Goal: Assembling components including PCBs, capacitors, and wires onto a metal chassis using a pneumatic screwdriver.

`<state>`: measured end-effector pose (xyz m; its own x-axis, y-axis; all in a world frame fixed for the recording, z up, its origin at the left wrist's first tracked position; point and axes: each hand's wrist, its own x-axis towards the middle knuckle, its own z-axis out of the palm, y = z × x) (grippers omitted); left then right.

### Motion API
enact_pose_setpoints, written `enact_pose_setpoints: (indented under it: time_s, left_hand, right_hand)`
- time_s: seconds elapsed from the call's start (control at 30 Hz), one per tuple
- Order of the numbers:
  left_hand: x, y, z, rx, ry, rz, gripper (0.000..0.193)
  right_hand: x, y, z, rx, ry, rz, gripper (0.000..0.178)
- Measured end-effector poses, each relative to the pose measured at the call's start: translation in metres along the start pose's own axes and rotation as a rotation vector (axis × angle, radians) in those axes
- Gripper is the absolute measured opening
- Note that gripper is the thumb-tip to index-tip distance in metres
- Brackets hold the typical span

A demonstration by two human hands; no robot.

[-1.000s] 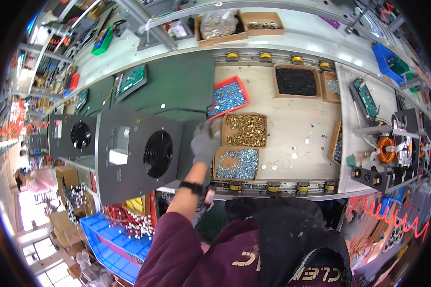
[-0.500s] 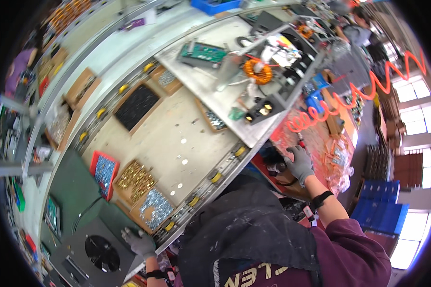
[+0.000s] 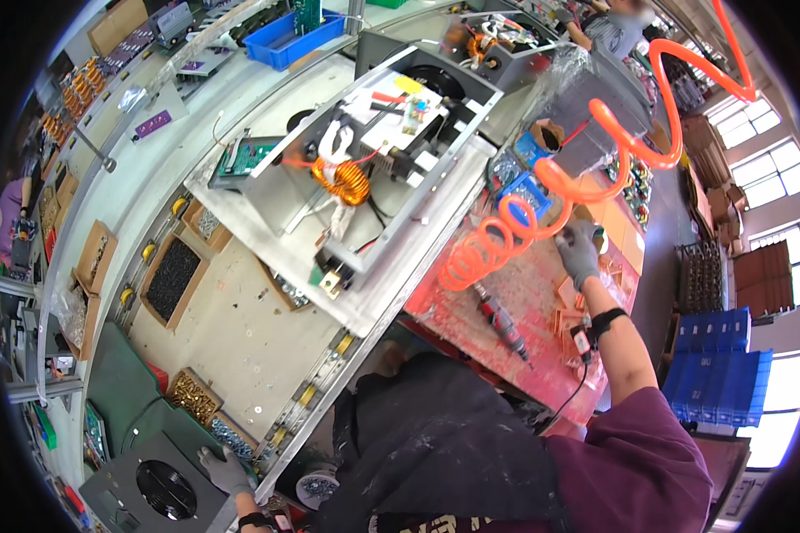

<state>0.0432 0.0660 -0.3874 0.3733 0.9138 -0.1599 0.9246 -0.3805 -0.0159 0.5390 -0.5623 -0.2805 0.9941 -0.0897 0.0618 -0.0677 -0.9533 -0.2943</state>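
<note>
My left hand (image 3: 225, 471), in a grey glove, lies with fingers spread on the edge of a dark metal panel (image 3: 206, 508) with a round black fan (image 3: 166, 490). Far over the red worktable (image 3: 436, 298), my gloved right hand (image 3: 580, 253) has its fingers curled against a small round, dark thing (image 3: 601, 238), mostly hidden by the hand. Nearer me on that table lies a grey and red power screwdriver (image 3: 504, 327), joined to a coiled orange air hose (image 3: 516, 233). Orange plastic pieces (image 3: 567, 293) are scattered beside my right wrist.
An open metal case (image 3: 391, 244) with a copper-wound coil (image 3: 342, 182) stands on a white board on the conveyor. Boxes of black screws (image 3: 173, 282) and brass fasteners (image 3: 193, 397) sit left. Blue bins (image 3: 526, 194) stand behind the hose. Another person (image 3: 609, 35) works far off.
The view has shifted and turned. My right hand has moved farther away across the red table, off the spot by the dark tool. My left hand stays on the panel edge.
</note>
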Motion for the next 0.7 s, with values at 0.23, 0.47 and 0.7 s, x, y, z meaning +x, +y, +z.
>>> enact_pose_setpoints:
  time_s: [0.23,0.47,0.7]
  left_hand:
    - [-0.009,0.081,-0.022,-0.115,-0.116,0.016,0.063]
    - [-0.025,0.129,-0.044,-0.079,-0.220,-0.020,0.069]
    - [-0.032,0.158,-0.058,-0.026,-0.293,0.028,0.067]
  right_hand:
    - [0.227,0.046,0.011,0.038,0.136,-0.133,0.052]
    - [0.308,0.048,0.066,-0.042,0.042,-0.233,0.049]
    - [0.304,0.105,0.042,-0.088,0.180,-0.150,0.046]
